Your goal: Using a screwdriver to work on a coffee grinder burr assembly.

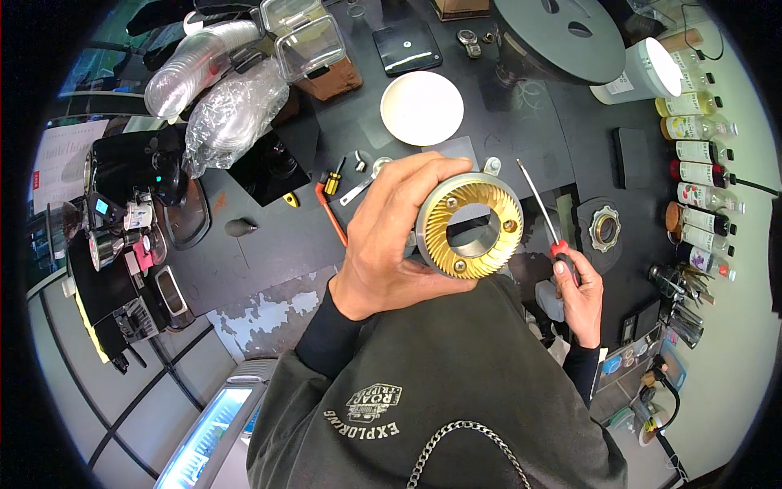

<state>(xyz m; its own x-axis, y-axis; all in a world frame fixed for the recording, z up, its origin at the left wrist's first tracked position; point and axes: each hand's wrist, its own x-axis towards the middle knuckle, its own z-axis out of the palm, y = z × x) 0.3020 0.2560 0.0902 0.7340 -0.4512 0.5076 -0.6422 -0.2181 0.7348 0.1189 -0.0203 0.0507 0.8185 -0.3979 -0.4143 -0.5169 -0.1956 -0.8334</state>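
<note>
Gold burr (489, 259) clasped by rim in left fingers (419, 173), near counter (590, 163); screwdriver (559, 248) held in right fingers (584, 267), tip apart. Possible mishaps: drop through slack grip; scratched teeth through skidding tip.

Pale lettering (371, 405) stands on the dark shirt (472, 367), and printed labels (695, 174) on the bottles (689, 104).

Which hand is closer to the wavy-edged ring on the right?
Right. The right hand is just below the wavy-edged ring in view; the left hand is much farther left.
</note>
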